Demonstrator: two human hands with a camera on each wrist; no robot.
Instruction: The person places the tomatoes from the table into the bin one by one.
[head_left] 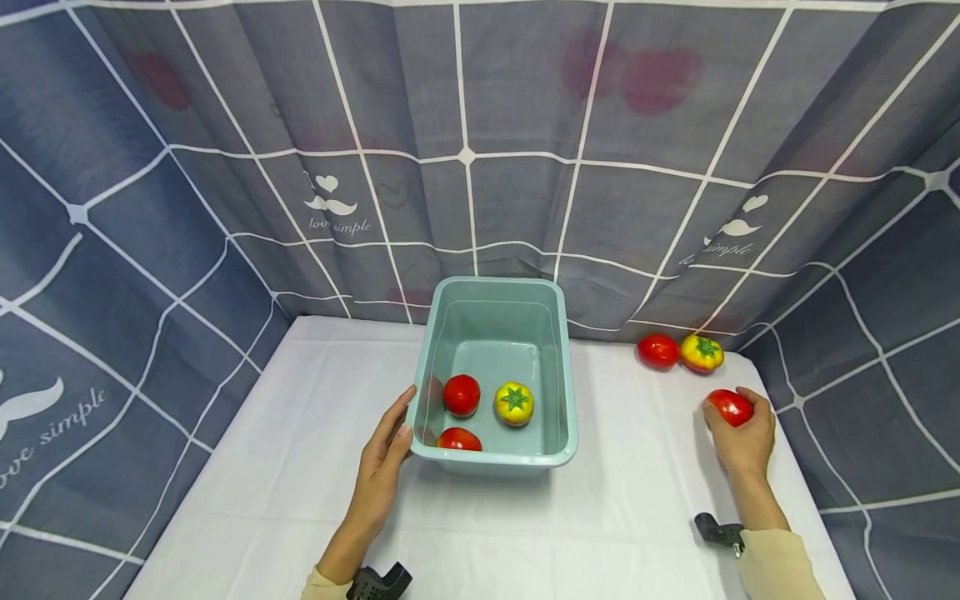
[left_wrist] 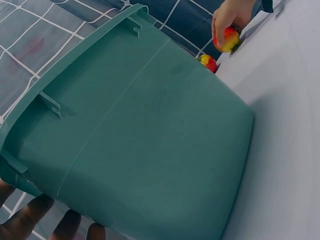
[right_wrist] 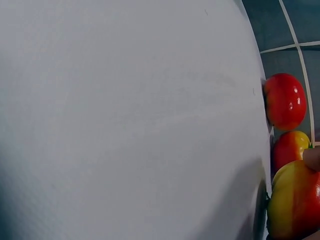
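My right hand (head_left: 746, 437) grips a red and yellow tomato (head_left: 729, 407) near the table's right edge. In the right wrist view the held tomato (right_wrist: 295, 202) shows at lower right, its yellow side facing left. My left hand (head_left: 384, 462) rests against the left side of a pale green plastic bin (head_left: 551, 459), its fingers extended along the outer wall. Inside the bin lie a round red tomato (head_left: 461, 395), a yellow tomato with a green star-shaped top (head_left: 514, 403) and a red one (head_left: 459, 439) partly hidden by the near rim.
At the table's back right, a red tomato (head_left: 657, 352) sits beside a yellow and red tomato (head_left: 702, 353). A white cloth (head_left: 622, 533) covers the table. Grey grid-patterned curtains (head_left: 517, 200) enclose the back and both sides.
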